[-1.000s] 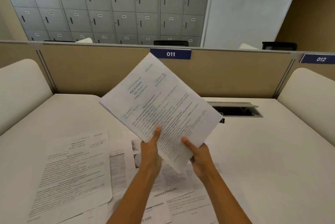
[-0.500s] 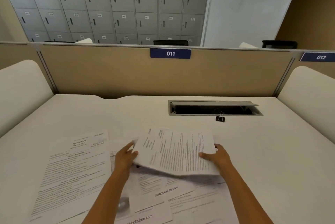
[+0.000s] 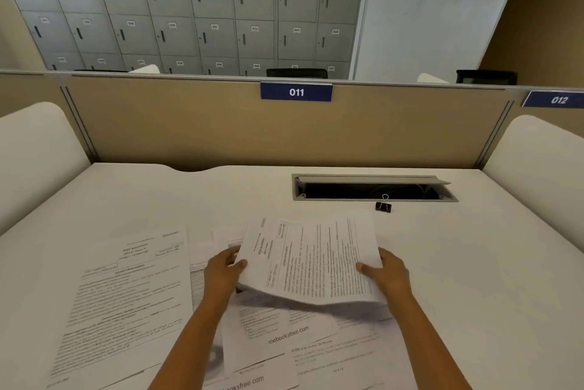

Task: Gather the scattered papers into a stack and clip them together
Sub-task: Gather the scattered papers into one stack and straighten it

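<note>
I hold a printed sheet [image 3: 311,260] nearly flat, turned sideways, just above the desk. My left hand [image 3: 222,272] grips its left edge and my right hand [image 3: 387,272] grips its right edge. Below it lie several scattered papers: a large sheet of text [image 3: 123,298] at the left and a sheet marked "mebooksfree.com" [image 3: 284,337] between my forearms, with others partly hidden under them. A small black binder clip [image 3: 383,205] stands on the desk beyond the held sheet, to the right.
The white desk [image 3: 474,279] has an open cable slot [image 3: 373,190] just behind the clip. A tan partition [image 3: 221,130] labelled 011 closes the back. White padded side panels [image 3: 34,156] rise at both sides.
The sheet was held up and tilted in front of the partition; both hands have brought it down low and flat over the scattered papers, spreading to its left and right edges.
</note>
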